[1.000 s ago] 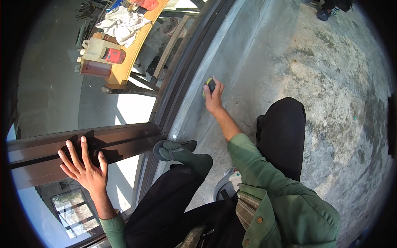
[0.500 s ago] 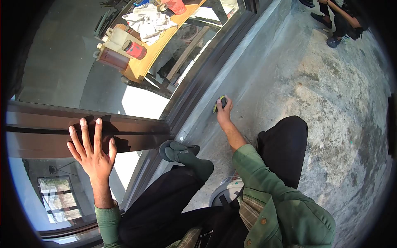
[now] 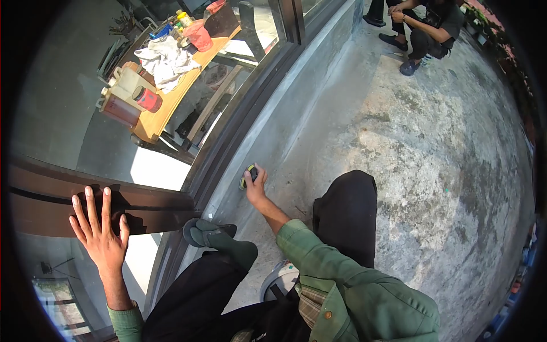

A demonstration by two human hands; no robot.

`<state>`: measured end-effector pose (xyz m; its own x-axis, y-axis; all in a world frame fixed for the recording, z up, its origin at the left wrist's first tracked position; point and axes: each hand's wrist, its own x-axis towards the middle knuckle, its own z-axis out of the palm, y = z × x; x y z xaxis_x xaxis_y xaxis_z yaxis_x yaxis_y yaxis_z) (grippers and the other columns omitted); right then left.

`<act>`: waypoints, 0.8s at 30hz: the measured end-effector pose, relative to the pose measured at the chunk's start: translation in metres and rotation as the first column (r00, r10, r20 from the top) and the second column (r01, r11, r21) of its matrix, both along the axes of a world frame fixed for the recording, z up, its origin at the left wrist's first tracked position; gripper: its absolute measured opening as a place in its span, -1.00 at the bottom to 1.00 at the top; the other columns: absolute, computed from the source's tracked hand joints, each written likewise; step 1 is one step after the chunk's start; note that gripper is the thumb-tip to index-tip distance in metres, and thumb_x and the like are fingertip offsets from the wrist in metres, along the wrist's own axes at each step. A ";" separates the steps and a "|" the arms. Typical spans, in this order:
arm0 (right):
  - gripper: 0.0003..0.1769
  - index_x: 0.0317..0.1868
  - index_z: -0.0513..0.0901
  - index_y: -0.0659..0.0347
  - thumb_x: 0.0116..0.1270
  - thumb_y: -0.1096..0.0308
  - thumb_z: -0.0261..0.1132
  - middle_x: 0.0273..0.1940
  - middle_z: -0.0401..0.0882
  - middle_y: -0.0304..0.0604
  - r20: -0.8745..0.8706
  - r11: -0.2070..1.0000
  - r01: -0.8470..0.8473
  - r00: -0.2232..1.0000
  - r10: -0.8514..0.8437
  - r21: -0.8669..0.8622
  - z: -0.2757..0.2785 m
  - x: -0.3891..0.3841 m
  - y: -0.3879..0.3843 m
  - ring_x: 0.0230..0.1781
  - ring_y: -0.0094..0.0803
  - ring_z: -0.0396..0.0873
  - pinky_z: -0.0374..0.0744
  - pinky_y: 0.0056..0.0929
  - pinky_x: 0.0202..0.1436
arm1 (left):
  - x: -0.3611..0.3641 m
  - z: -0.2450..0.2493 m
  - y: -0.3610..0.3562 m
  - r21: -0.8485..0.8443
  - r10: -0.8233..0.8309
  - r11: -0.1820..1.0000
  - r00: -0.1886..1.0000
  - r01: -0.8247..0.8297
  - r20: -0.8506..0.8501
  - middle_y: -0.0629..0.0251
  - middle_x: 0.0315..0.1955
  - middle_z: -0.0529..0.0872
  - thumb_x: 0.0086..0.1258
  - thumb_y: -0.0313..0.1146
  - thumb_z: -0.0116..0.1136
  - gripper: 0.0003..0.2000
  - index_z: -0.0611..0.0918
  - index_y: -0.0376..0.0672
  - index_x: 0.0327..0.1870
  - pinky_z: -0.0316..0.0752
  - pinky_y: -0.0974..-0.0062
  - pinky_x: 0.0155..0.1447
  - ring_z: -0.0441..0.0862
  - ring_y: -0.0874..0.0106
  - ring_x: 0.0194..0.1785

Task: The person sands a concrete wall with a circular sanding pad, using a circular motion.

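My right hand (image 3: 256, 183) grips a small black block with a yellow-green edge (image 3: 246, 178), its fingers wrapped round the top. The block is against the low grey concrete ledge (image 3: 273, 135) that runs below the window frame. What kind of hand tool it is, I cannot tell. My left hand (image 3: 102, 236) lies flat with fingers spread on the brown frame post (image 3: 156, 204), holding nothing. My sandalled foot (image 3: 219, 236) is by the base of the frame, between my two hands.
Behind the glass stands a wooden table (image 3: 154, 124) with jugs (image 3: 119, 108), a red jar (image 3: 147, 99) and a white cloth (image 3: 165, 61). A white bucket (image 3: 280, 279) is by my legs. Another person (image 3: 424, 34) crouches farther along the rough concrete floor (image 3: 421, 188).
The view has swung, so the scene sits farther left and lower. My right hand with the block is slightly closer to my foot along the ledge. My left hand stays on the post.
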<state>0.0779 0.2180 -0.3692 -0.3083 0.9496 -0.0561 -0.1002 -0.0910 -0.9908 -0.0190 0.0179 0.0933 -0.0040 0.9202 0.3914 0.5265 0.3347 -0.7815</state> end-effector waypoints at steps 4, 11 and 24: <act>-0.27 0.54 0.15 0.29 0.60 0.04 0.20 0.38 0.08 0.30 -0.068 1.000 0.026 0.997 -0.027 -0.015 0.030 -0.004 -0.015 0.38 0.16 0.20 0.23 0.05 0.52 | 0.004 0.003 0.000 -0.003 0.006 1.000 1.000 -0.006 -0.007 0.30 0.68 0.13 0.50 -0.06 0.09 -0.34 0.30 0.24 0.64 -0.28 0.04 0.74 -0.03 0.12 0.74; -0.30 0.51 0.26 0.20 0.55 0.05 0.29 0.40 0.22 0.16 0.034 0.982 0.078 0.997 -0.073 -0.171 -0.004 0.010 0.054 0.40 0.04 0.29 0.30 -0.14 0.51 | 0.004 0.000 -0.001 -0.001 0.042 0.999 0.999 -0.042 0.003 0.30 0.68 0.15 0.48 -0.07 0.10 -0.35 0.34 0.25 0.62 -0.26 0.03 0.74 -0.01 0.10 0.73; -0.32 0.48 0.31 -0.11 0.47 0.12 0.44 0.18 0.52 -0.22 -0.414 0.702 -0.223 0.904 -0.111 -0.677 -0.015 0.016 -0.003 0.09 -0.38 0.57 0.66 -0.23 0.00 | 0.003 0.001 -0.001 -0.010 0.027 1.000 1.000 -0.027 -0.005 0.29 0.68 0.15 0.47 -0.06 0.09 -0.34 0.34 0.23 0.62 -0.28 0.02 0.74 -0.01 0.08 0.73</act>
